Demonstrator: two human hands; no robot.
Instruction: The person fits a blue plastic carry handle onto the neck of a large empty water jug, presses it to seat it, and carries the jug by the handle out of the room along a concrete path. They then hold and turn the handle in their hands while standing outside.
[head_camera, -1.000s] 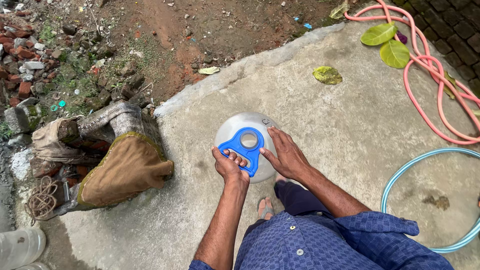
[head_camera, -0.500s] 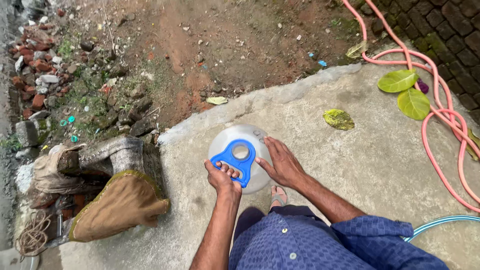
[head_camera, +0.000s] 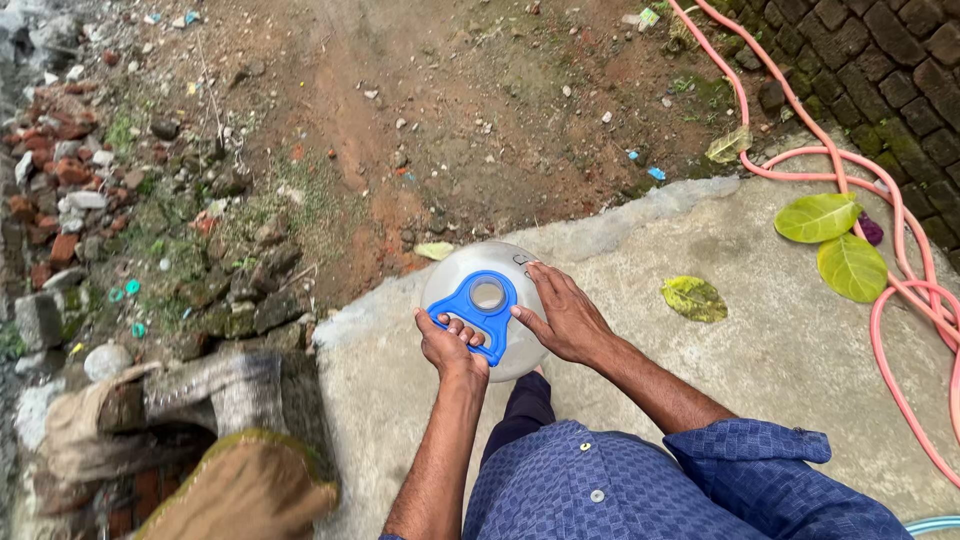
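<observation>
On concrete slab (head_camera: 760, 380): L hand (head_camera: 450, 348) grips blue handle (head_camera: 478, 312) of clear water jug (head_camera: 495, 300), R hand (head_camera: 565, 318) flat open on jug side.

Water jug (head_camera: 525, 300): translucent plastic, smooth, faint sheen. Handle (head_camera: 480, 318): blue plastic, matt. Slab (head_camera: 760, 370): rough grey concrete. Hose (head_camera: 800, 160): pink, glossy rubbery plastic. Sack (head_camera: 240, 490): coarse brown cloth.

One clear plastic water jug (head_camera: 520, 300) with one blue plastic handle (head_camera: 478, 312). One pink rubber hose (head_camera: 880, 290). Three large green leaves (head_camera: 818, 216) lie on the concrete.
</observation>
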